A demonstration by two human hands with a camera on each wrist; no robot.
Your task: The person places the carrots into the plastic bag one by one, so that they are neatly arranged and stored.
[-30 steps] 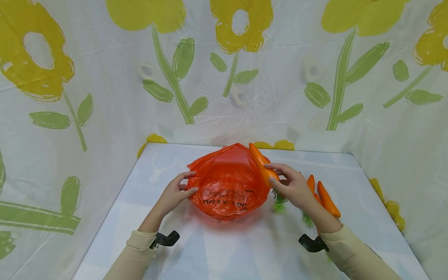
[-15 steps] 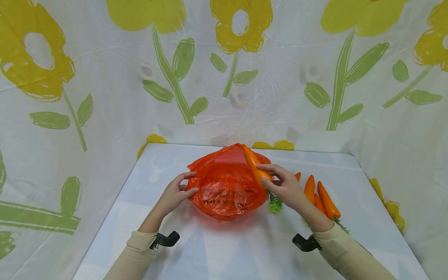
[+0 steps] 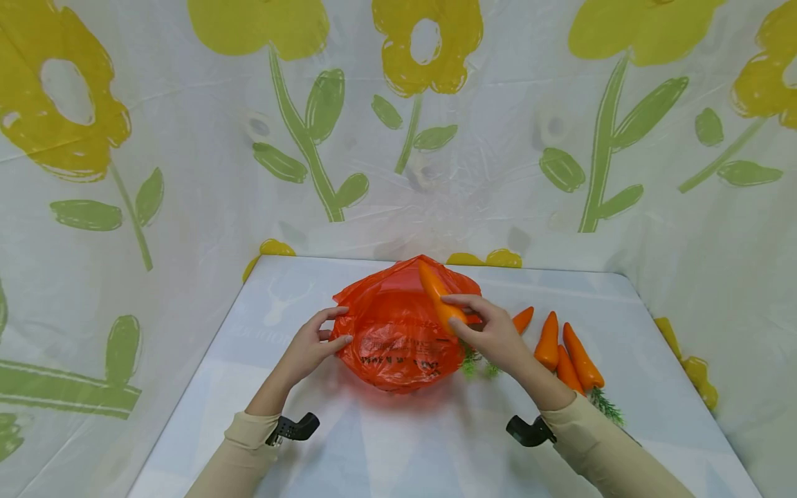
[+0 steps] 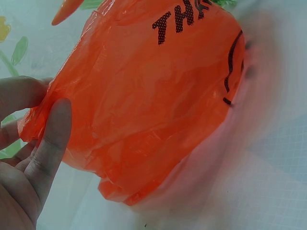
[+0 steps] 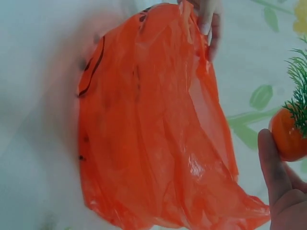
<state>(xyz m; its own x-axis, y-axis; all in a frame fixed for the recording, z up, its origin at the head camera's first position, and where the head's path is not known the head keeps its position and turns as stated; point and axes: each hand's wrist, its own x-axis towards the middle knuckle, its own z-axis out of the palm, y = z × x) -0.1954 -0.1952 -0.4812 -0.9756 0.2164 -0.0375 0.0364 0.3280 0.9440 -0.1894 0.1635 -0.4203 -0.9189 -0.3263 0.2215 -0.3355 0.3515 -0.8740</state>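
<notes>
Pinching the left rim of the red bag (image 3: 395,353) with my left grip (image 3: 307,351), I have the right grip (image 3: 496,339) grasping an orange carrot (image 3: 438,292) near the bag's opening — other carrots (image 3: 582,357) lie to the right on the counter (image 3: 386,449).

The head view looked forward and down from above the near side of the desk (image 3: 386,449), far enough back to take in the bag (image 3: 398,349) and the flowered backdrop (image 3: 486,200) beyond. The left wrist view sat close beside the left fingers (image 4: 57,129), facing the bag from the left; the right, beside the right fingers (image 5: 271,165), faced it from the right. All three shared the bag and left fingers.
</notes>
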